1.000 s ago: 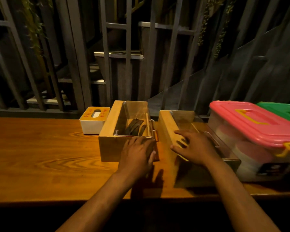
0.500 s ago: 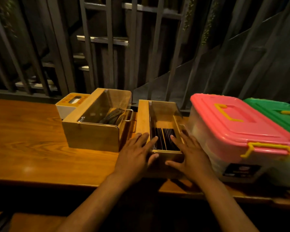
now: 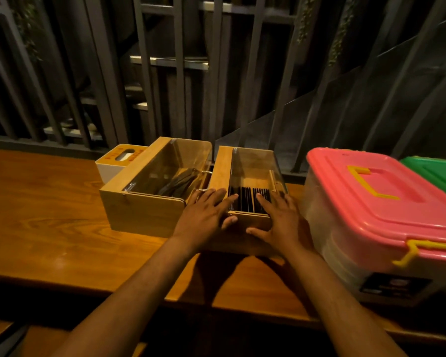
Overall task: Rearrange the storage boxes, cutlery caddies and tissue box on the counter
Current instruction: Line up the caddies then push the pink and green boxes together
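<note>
Two wooden cutlery caddies with clear lids stand side by side on the wooden counter [image 3: 41, 210]. The left caddy [image 3: 142, 212] holds dark cutlery. The right caddy [image 3: 247, 173] holds rows of dark sticks. My left hand [image 3: 204, 220] and my right hand [image 3: 281, 222] both grip the near end of the right caddy, fingers on its top and thumbs on its front. A white tissue box [image 3: 113, 162] with an orange top sits behind the left caddy. A pink-lidded storage box [image 3: 381, 202] stands to the right, a green-lidded box [image 3: 438, 173] beyond it.
Dark metal railings [image 3: 150, 73] and stairs rise just behind the counter's far edge. The counter's near edge runs below my forearms, with dark floor under it. The pink box stands close to the right caddy's right side.
The right caddy has been turned from a slant to stand parallel with the left caddy. My left hand has moved off the left caddy onto the right one.
</note>
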### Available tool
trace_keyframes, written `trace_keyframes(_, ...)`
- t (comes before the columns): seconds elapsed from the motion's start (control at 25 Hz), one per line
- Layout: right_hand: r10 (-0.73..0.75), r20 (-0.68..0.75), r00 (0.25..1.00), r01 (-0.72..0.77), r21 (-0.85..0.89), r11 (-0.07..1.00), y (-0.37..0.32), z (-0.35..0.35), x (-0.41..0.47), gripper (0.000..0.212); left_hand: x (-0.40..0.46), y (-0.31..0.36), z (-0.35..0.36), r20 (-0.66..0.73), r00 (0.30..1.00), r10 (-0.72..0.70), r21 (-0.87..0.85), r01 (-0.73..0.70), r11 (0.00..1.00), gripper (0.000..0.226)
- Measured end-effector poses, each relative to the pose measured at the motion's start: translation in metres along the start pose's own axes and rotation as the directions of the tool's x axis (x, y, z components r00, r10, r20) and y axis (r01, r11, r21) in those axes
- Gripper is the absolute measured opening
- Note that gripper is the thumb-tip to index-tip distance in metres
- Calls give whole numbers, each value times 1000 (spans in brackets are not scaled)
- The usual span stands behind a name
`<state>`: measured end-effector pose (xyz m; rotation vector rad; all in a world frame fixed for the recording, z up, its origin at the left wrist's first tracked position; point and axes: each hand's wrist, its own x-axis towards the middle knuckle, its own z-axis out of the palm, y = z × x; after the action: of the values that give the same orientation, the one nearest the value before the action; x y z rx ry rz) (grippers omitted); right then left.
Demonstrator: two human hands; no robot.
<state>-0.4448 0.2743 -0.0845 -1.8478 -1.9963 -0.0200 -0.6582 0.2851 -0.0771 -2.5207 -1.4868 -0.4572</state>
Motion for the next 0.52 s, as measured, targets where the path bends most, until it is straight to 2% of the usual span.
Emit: trace_keyframes(0.52,35,19,999,-34,-52,998,-3,2,15,92,17,-12,7,-14,1000,11,-68,-12,998,68)
